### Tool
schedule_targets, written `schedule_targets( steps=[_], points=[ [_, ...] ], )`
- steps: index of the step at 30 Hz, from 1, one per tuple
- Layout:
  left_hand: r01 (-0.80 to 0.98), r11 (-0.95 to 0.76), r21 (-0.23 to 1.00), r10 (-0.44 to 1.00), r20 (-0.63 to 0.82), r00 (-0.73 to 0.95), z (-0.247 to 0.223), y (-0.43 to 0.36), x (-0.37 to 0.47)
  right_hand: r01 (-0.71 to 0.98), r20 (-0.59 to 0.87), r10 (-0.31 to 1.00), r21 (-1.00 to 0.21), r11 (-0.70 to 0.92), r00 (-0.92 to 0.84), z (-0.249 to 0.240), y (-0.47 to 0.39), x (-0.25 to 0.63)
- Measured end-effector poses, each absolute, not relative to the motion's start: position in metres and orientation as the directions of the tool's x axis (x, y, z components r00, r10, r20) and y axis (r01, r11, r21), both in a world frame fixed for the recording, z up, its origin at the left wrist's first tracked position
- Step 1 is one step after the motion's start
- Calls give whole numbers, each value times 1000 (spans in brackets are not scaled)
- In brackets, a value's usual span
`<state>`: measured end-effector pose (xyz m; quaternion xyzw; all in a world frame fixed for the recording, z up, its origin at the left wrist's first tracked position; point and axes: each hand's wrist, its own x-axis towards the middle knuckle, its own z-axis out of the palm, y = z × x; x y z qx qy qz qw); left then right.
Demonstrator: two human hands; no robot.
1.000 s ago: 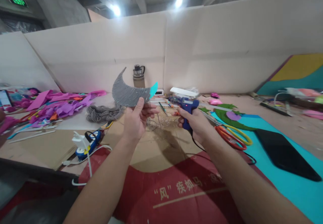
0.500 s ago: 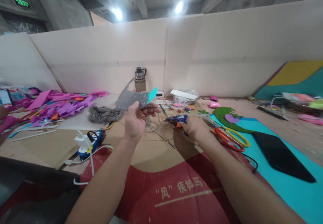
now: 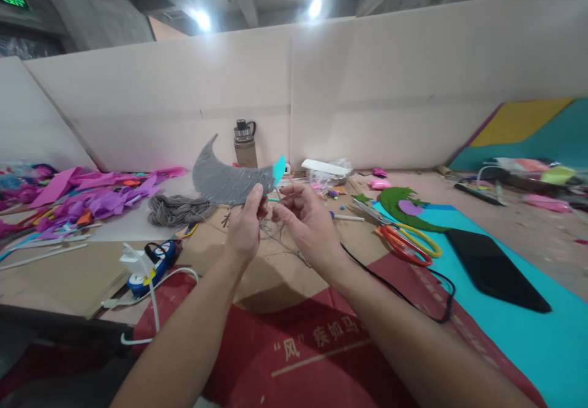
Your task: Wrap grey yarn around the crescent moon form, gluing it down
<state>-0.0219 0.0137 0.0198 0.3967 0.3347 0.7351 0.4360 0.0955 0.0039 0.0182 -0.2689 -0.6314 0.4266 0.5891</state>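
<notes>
My left hand (image 3: 245,221) grips a curved piece wrapped in grey yarn (image 3: 229,178), its thumb pressed on the lower edge. The piece narrows to a point at the upper left, and a bare turquoise tip (image 3: 278,170) shows at its right end. Close beside that tip is my right hand (image 3: 305,215), fingers curled with thumb and forefinger near each other. A thin grey strand seems to run at its fingertips, too small to make out surely. Behind my right hand lies the glue gun, mostly hidden. A grey yarn skein (image 3: 177,211) rests to the left.
Orange-handled scissors (image 3: 404,245), a black tablet (image 3: 496,267) and green felt (image 3: 390,203) lie on the right. A bottle (image 3: 245,144) stands at the back. A blue power strip (image 3: 154,270) with a white cable and purple scraps (image 3: 124,196) are on the left.
My right hand has let go of the glue gun and moved left to the yarn-wrapped piece. The piece has turned in my left hand, showing more of its face. The view has shifted slightly.
</notes>
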Motion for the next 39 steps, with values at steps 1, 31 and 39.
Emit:
schedule_targets(
  steps=[1, 31, 39],
  points=[
    [-379, -404, 832, 904, 301, -304, 19, 14, -21, -125, 532, 835, -846, 518, -142, 18, 4, 97],
    [-442, -360, 822, 931, 285, -229, 25, 10, -15, 566, 894, 407, -240, 788, -187, 25, 18, 114],
    [-463, -362, 809, 930, 283, -233, 26, 9, -15, 577, 918, 342, -171, 798, -200, 24, 23, 111]
  ],
)
